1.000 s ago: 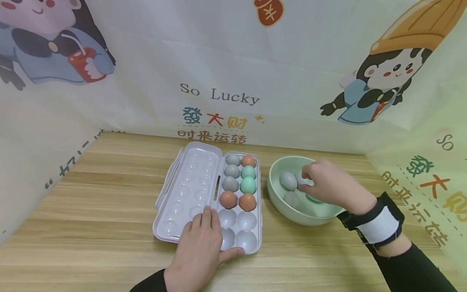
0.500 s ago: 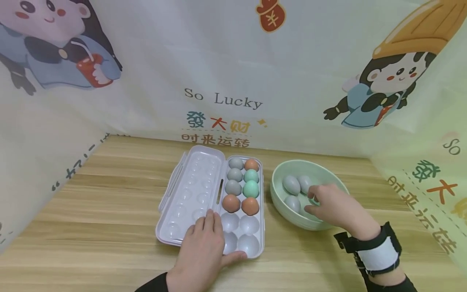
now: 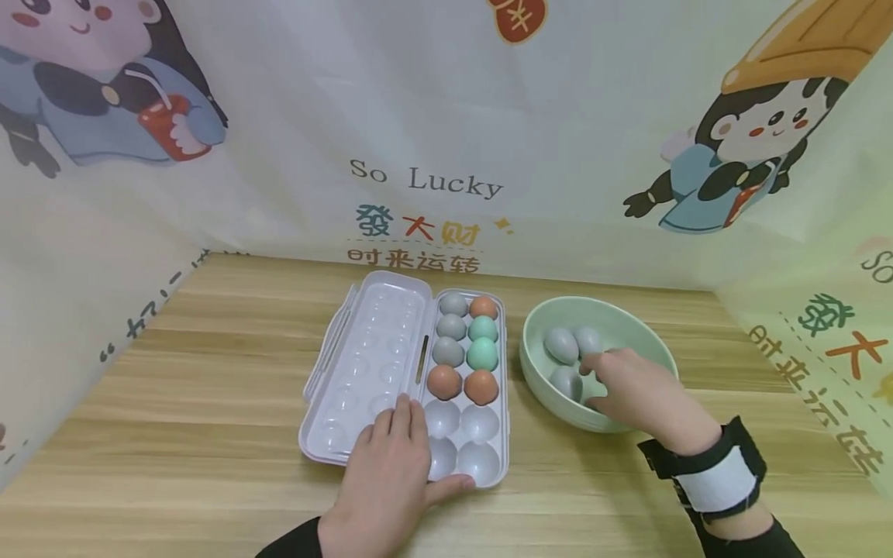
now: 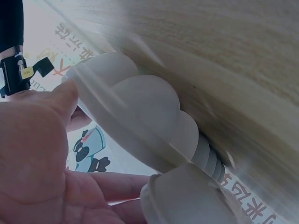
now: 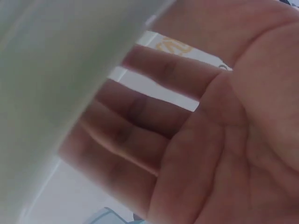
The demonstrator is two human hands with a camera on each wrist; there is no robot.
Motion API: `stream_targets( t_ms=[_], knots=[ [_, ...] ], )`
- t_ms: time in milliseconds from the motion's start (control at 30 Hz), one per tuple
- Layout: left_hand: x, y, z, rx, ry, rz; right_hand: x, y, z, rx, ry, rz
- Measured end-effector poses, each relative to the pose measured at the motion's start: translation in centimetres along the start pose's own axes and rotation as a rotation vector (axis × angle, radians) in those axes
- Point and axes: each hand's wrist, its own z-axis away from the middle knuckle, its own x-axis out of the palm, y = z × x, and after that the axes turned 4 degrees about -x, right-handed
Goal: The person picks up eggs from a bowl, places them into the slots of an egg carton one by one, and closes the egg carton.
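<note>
relaxed left hand [image 3: 391,474] touches carton [image 3: 366,341] of eggs [image 3: 482,354], right hand [image 3: 630,391], grip unclear, in bowl [image 3: 631,329] of grey eggs [image 3: 561,346].

The left hand [image 3: 387,473] is lying with its back up, fingers pointing forward, thumb stretching sideways. The right hand [image 3: 638,395] is slanting downward, fingers bending gently.

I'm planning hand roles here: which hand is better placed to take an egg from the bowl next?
Probably the right hand: its fingers reach inside the green bowl, beside the grey eggs there. The left hand rests on the egg carton, away from the bowl.
</note>
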Motion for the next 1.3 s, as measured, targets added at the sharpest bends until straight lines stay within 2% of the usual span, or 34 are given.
stream_targets(
  t_ms=[200,367,633,1033,1300],
  knots=[
    [-0.1,-0.2,-0.2,0.007,0.014,-0.029,0.4,0.1,-0.9,-0.054,0.026,-0.021],
    [-0.2,-0.3,-0.1,0.004,0.007,-0.017,1.2,0.3,-1.4,-0.093,0.055,-0.011],
    [-0.1,-0.1,-0.3,0.012,0.024,-0.01,1.9,0.8,-1.7,-0.098,0.088,-0.041],
    [0.0,0.0,-0.2,0.002,-0.003,0.01,2.7,1.5,-1.8,-0.109,0.092,-0.07],
    [0.0,0.0,-0.1,0.01,0.024,0.003,3.1,1.5,-1.9,-0.094,0.129,-0.063]
  ],
)
